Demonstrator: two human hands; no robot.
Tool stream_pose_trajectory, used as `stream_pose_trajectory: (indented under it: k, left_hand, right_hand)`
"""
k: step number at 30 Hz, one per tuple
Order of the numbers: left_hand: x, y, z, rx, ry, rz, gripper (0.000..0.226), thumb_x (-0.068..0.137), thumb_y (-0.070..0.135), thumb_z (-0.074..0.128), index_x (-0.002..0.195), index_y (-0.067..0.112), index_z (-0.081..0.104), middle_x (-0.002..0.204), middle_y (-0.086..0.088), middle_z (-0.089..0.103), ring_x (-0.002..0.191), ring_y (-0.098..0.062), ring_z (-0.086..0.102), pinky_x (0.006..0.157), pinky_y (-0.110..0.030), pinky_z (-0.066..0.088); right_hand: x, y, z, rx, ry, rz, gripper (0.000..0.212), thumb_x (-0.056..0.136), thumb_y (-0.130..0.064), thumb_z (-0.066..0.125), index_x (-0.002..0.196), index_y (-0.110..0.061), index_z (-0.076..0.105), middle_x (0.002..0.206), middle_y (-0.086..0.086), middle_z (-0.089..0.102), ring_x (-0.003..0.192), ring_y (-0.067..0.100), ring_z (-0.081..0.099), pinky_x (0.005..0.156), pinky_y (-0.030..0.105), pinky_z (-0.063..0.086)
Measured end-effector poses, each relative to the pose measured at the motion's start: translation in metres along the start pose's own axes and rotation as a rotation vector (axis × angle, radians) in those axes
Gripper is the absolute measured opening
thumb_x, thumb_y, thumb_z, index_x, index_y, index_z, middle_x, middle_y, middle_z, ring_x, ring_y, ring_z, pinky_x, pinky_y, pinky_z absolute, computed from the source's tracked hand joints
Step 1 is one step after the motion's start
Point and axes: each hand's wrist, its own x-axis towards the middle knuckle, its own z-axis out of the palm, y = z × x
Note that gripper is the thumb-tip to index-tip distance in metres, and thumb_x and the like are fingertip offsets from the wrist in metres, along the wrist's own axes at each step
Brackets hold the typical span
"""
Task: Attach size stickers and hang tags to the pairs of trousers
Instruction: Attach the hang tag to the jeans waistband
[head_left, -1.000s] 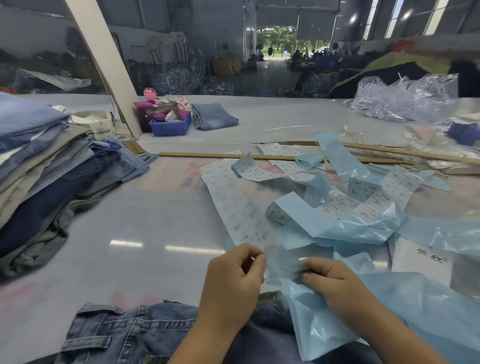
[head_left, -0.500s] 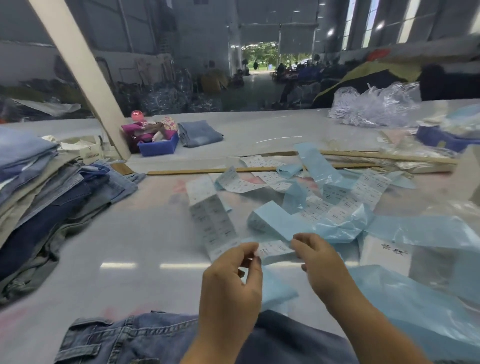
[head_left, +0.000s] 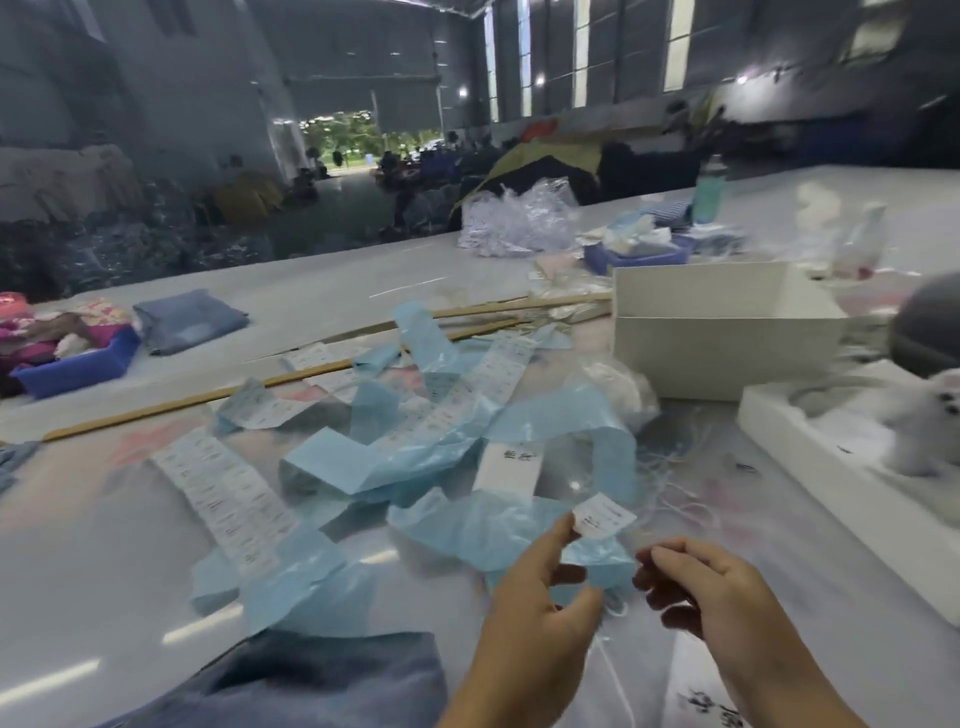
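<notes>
**One sticker peeled, trousers waiting at the near edge**

One small white size sticker (head_left: 604, 514) is pinched at its lower corner between the thumb and forefinger of the left hand (head_left: 540, 618), lifted clear of the table (head_left: 130, 597) so its sticky side touches nothing. The right hand (head_left: 727, 592) is just beside it, fingers curled in and fingertips drawn together; whether it grips a thread or scrap of backing I cannot tell, as the picture is blurred there.

Directly below the left wrist, at the near edge of the table, lies the pair of trousers (head_left: 311, 686) in blue denim, close enough that the sticker could go straight down onto it. That looks like the next step, and it seems not yet done.

Just beyond the hands, spent blue backing strips (head_left: 415, 462) are tangled across the middle of the table, with a long white sheet of stickers (head_left: 228, 488) lying flat to their left, within reach for the next peel. A white hang tag (head_left: 511, 470) rests among the strips, and loose white strings (head_left: 680, 493) trail beside it.

Toward the right edge stand an open white box (head_left: 722, 332) and a shallow white tray (head_left: 831, 483). Wooden sticks (head_left: 208, 397) lie across the table farther back. A blue bin (head_left: 78, 366) and folded denim (head_left: 189, 319) sit near the far left corner.
</notes>
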Motion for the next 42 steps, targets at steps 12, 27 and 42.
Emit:
stream_pose_trajectory:
  k: [12, 27, 42]
  left_hand:
    - [0.012, -0.015, 0.033, 0.178, -0.075, -0.003, 0.071, 0.074, 0.027, 0.061, 0.127, 0.064, 0.031, 0.126, 0.029, 0.048, 0.108, 0.017, 0.049, 0.084, -0.013, 0.049]
    - [0.081, -0.034, -0.017, 0.63, 0.09, 0.058, 0.081, 0.082, 0.052, 0.053, 0.144, 0.055, 0.002, 0.149, 0.035, 0.011, 0.135, 0.019, 0.005, 0.114, -0.014, 0.005]
    - [0.09, -0.053, -0.035, 0.804, 0.25, -0.021, 0.054, 0.088, 0.042, 0.047, 0.142, 0.033, 0.045, 0.135, 0.012, 0.054, 0.126, -0.011, 0.042, 0.107, -0.026, 0.02]
  right_hand:
    - [0.05, 0.005, -0.024, -0.072, 0.03, 0.035, 0.022, 0.085, -0.014, 0.069, 0.064, -0.007, 0.07, 0.062, 0.007, 0.067, 0.054, 0.015, 0.051, 0.053, 0.03, 0.039]
    - [0.098, -0.016, 0.057, -0.329, -0.126, -0.085, 0.017, 0.089, -0.021, 0.064, 0.074, -0.015, 0.069, 0.068, -0.002, 0.068, 0.061, 0.012, 0.058, 0.056, 0.026, 0.044]
    - [0.054, 0.051, 0.092, -1.191, -0.14, -0.805, 0.072, 0.021, -0.039, 0.087, 0.091, -0.025, 0.08, 0.071, -0.009, 0.065, 0.06, 0.015, 0.059, 0.063, 0.025, 0.04]
